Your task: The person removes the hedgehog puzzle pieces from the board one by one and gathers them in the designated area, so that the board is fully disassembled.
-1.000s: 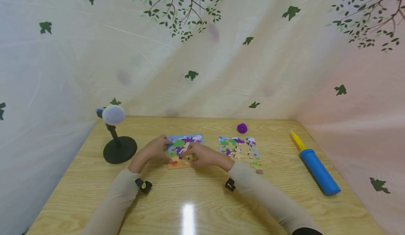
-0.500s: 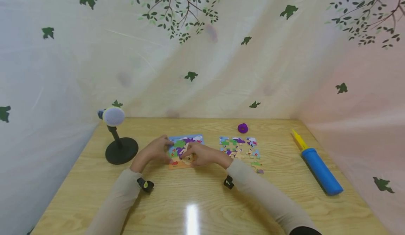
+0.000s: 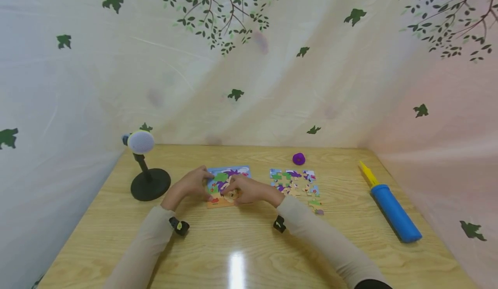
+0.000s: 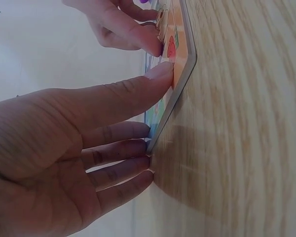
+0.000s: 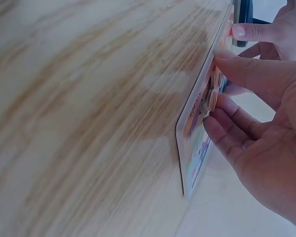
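Note:
A puzzle board (image 3: 220, 177) with a bright cartoon picture lies flat on the table. My left hand (image 3: 193, 183) is at its left side. The left thumb (image 4: 160, 71) presses the orange front corner, and the long fingers reach nearly straight to the edge and tabletop. My right hand (image 3: 252, 190) is over the board's right half. It pinches a small jigsaw piece (image 5: 213, 99), tilted a little above the surface, between thumb and bent fingers. That hand covers part of the picture. Right of the board lie several loose jigsaw pieces (image 3: 294, 173), partly hidden by the right forearm.
A round-headed device on a black stand (image 3: 150, 184) is at the left. A small purple object (image 3: 298, 158) sits behind the loose pieces. A blue hand pump (image 3: 395, 213) with a yellow nozzle lies at the right. A printed cloth hangs behind the table (image 3: 202, 254).
The head view has shifted very slightly. Both hands stay at the board in nearly the same pose, and the loose pieces have not moved.

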Available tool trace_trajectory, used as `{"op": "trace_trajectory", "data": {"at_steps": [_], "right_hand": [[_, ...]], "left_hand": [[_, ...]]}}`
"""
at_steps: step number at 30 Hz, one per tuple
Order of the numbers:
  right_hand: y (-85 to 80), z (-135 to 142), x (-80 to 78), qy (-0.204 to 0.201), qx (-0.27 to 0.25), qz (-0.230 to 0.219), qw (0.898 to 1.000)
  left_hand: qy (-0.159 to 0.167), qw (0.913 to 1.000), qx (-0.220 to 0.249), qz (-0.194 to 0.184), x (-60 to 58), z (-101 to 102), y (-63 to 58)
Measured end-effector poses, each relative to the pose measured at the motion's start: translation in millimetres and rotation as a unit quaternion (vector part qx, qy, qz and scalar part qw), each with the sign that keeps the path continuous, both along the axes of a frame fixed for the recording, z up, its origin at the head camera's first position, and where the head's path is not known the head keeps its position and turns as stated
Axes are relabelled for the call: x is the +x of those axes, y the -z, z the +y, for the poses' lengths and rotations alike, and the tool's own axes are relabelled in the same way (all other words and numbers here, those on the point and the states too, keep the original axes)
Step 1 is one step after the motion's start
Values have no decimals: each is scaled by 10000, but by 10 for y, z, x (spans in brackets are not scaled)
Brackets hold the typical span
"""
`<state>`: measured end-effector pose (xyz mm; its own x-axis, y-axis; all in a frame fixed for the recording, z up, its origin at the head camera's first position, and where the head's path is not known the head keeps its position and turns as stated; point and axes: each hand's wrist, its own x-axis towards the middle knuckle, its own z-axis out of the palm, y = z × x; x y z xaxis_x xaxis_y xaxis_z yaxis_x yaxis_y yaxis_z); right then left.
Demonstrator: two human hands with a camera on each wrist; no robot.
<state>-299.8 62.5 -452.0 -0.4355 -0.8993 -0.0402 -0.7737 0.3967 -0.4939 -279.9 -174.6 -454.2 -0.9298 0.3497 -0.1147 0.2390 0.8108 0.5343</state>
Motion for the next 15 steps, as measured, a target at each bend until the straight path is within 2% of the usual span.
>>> {"op": "trace_trajectory", "data": {"at_steps": [7,15], "right_hand": [[-10,-14,9,29,81,42,10000],[17,-11,-25,-50,88,222,9997]], "left_hand": [[44,10000,-34,-7,12,9,-31],[225,9994,-99,234,11,9,-32]]}}
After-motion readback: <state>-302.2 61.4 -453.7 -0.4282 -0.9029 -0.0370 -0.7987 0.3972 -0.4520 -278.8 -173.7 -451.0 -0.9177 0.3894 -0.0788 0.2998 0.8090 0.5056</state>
